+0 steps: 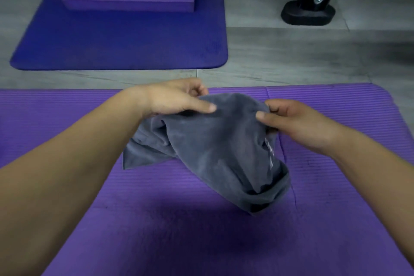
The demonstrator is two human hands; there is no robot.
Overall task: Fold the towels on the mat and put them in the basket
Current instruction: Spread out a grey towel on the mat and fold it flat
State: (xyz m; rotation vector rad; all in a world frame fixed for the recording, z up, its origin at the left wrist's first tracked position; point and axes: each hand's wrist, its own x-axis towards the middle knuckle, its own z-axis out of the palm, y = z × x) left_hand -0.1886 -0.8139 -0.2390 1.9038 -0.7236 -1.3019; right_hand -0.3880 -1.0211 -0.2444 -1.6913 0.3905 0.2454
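Above purple mat (pixel 201 242), grey towel (pixel 208 148) bunched, left hand (pixel 174 98) pinching top edge at 10 o'clock, right hand (pixel 295 121) pinching at 2 o'clock, bulk hanging toward 6.

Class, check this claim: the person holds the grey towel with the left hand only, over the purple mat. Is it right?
No. The head view shows both hands holding it: the left hand and the right hand each grip the grey towel, over the purple mat.
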